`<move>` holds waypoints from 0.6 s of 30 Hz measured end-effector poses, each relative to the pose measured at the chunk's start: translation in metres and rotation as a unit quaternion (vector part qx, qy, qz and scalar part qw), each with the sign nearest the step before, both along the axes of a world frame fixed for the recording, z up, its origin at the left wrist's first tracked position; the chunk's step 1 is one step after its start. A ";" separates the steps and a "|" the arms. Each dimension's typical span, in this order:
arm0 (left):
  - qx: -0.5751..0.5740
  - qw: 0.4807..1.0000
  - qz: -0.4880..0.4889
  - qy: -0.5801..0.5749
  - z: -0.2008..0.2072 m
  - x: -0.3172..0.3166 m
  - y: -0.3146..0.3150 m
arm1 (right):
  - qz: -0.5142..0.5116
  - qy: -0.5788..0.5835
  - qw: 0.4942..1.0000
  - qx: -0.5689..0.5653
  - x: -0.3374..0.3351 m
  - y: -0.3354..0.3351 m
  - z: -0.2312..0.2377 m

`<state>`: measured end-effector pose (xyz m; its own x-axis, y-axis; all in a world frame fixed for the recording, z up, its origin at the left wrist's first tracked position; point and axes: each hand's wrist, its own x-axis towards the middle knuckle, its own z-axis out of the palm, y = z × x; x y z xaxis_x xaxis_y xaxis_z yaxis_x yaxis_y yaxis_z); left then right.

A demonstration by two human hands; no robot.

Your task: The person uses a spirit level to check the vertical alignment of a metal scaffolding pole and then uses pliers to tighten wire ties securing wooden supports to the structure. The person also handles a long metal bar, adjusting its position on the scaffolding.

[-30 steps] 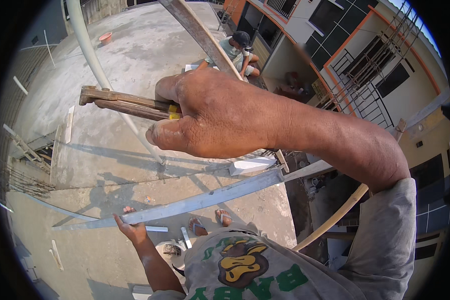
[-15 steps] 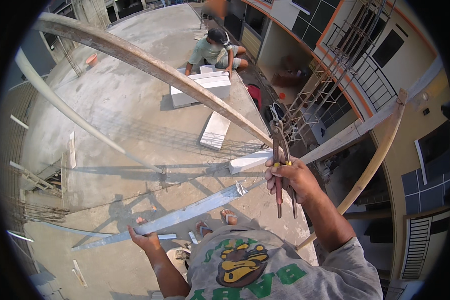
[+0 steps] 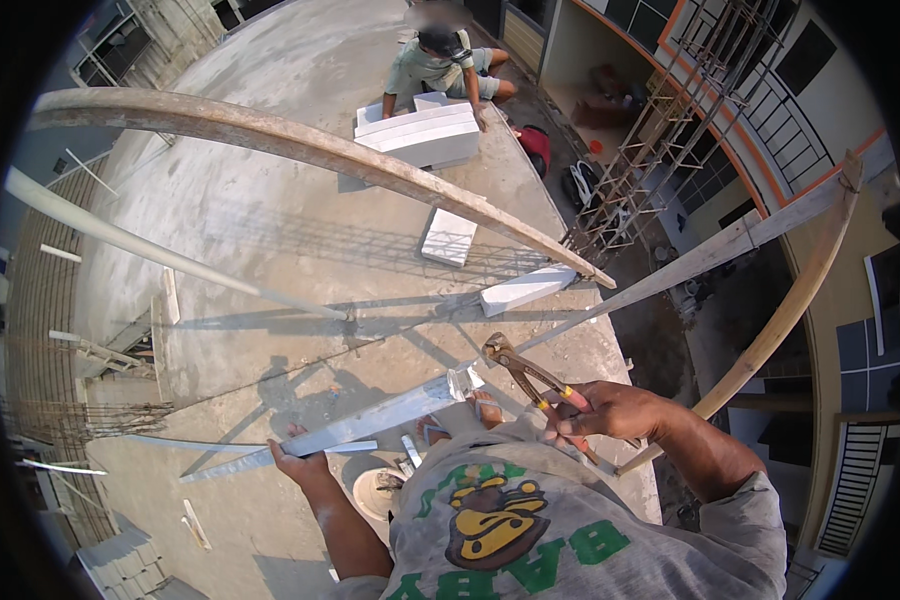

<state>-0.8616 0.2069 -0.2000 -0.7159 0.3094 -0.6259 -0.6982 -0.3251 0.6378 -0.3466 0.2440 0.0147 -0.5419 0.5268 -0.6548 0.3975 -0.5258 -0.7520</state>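
Note:
A long bluish-grey metal channel (image 3: 370, 420) slants across in front of me, its bent, crumpled end up to the right. My left hand (image 3: 300, 466) grips it toward the lower end, fingers curled around its edge. In my right hand (image 3: 615, 412) is a pair of pincers (image 3: 530, 375) with red and yellow handles; my fingers close around the grips. The pincers' head points up and left, just beyond the channel's crumpled end, apart from it as far as I can tell. The handle ends are partly hidden by my hand.
A wooden beam (image 3: 320, 160), a pale pole (image 3: 170, 245) and another timber (image 3: 790, 320) cross around me. White blocks (image 3: 450, 237) lie ahead, where a person (image 3: 435, 75) sits beside a stack. The slab edge drops off at right. A bucket (image 3: 375, 492) stands by my feet.
My right hand has lowered the pincers from upright to tilted left, bringing their head near the channel's crumpled end. The left hand still holds the channel. The whole view has shifted slightly.

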 end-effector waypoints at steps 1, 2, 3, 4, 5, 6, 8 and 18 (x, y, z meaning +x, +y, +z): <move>-0.001 1.000 0.003 -0.003 -0.001 -0.001 0.001 | 0.064 -0.073 0.995 0.025 0.003 0.009 0.006; -0.004 1.000 0.004 -0.012 -0.001 -0.002 0.001 | 0.083 -0.097 0.992 0.020 0.009 0.013 0.015; -0.004 1.000 0.002 -0.026 -0.001 -0.005 0.002 | 0.084 -0.117 0.988 0.055 0.010 0.017 0.021; -0.004 0.999 0.000 -0.040 -0.001 -0.006 0.002 | 0.085 -0.137 0.983 0.090 0.010 0.021 0.025; -0.011 1.000 0.006 -0.026 -0.001 -0.006 0.002 | 0.086 -0.157 0.976 0.127 0.010 0.025 0.029; -0.019 1.000 0.011 -0.011 0.000 -0.008 0.002 | 0.056 -0.110 0.983 0.137 0.007 0.030 0.029; -0.013 1.000 0.016 -0.006 0.002 -0.011 0.001 | -0.025 -0.045 0.996 0.076 -0.002 0.032 0.026; -0.002 1.000 0.028 -0.011 -0.003 -0.018 0.009 | -0.047 0.105 0.993 -0.020 -0.024 0.031 0.022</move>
<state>-0.8798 0.2162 -0.2027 -0.7176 0.2667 -0.6434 -0.6933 -0.3613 0.6235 -0.3702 0.2750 0.0369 -0.6185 0.5575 -0.5538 0.1822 -0.5838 -0.7912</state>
